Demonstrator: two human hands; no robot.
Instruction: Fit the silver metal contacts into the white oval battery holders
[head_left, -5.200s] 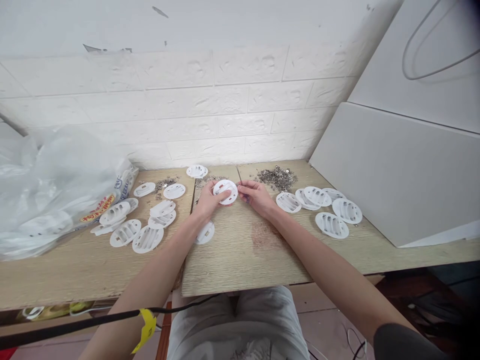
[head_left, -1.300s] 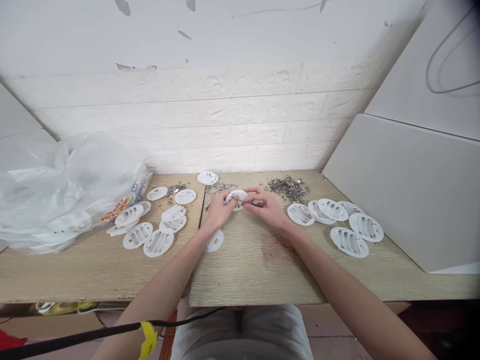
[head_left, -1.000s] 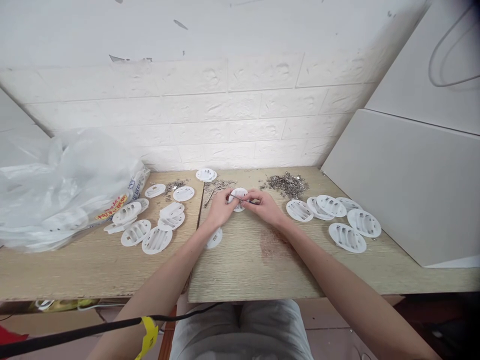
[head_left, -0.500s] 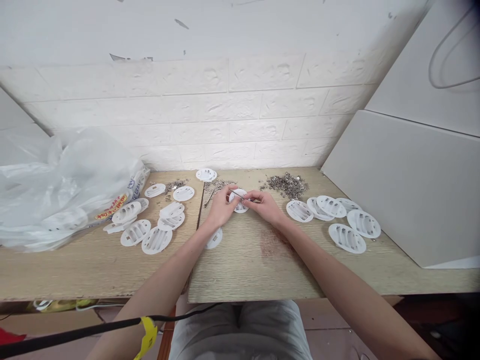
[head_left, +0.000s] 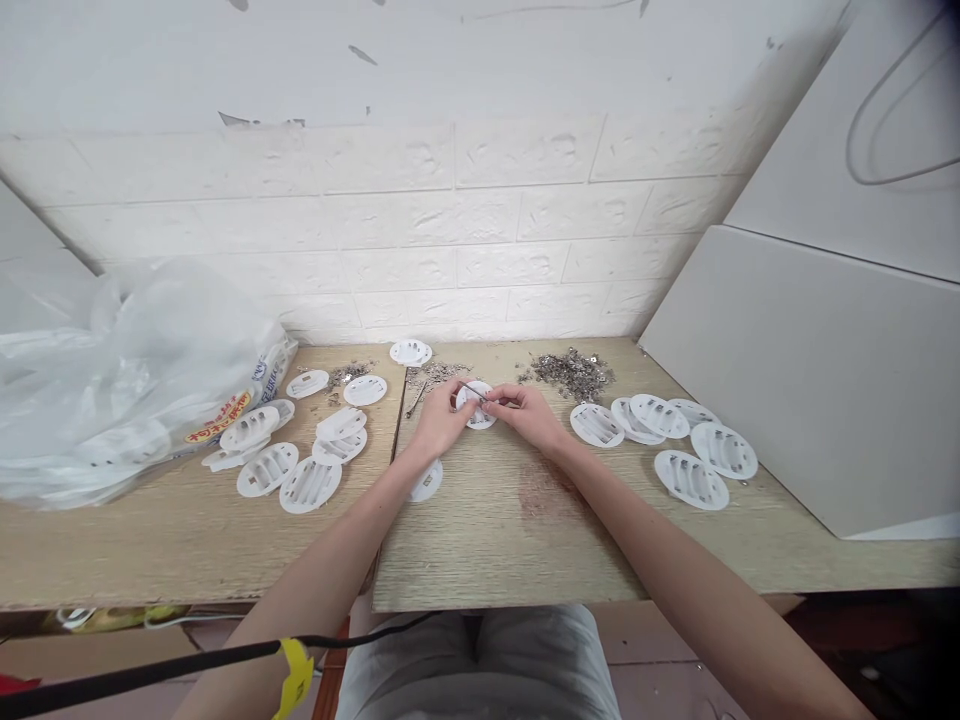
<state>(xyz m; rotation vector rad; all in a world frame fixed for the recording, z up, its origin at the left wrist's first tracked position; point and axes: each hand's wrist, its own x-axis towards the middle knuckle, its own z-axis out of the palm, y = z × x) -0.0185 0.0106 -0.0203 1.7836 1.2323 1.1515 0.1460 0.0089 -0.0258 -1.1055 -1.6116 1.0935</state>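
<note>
My left hand (head_left: 439, 418) grips a round white plastic battery holder (head_left: 480, 412) on the wooden table (head_left: 487, 540), near its far middle. My right hand (head_left: 529, 412) is closed on thin metal tweezers (head_left: 474, 390), whose tip lies over the holder. Both hands meet at the holder. Just past them is a small heap of metal contacts (head_left: 435, 372); a larger heap (head_left: 566, 368) lies to the right.
Several white holders (head_left: 667, 440) lie in a group at the right, several more (head_left: 300, 455) at the left, one (head_left: 426, 480) under my left wrist, one (head_left: 410, 351) by the wall. A clear plastic bag (head_left: 120, 380) fills the left. A white panel (head_left: 810, 370) leans at the right.
Earlier my left hand held the holder tilted up with the tweezers beside it; now the holder sits low between both hands with the tweezers' tip over it. Over the last second hardly anything moved.
</note>
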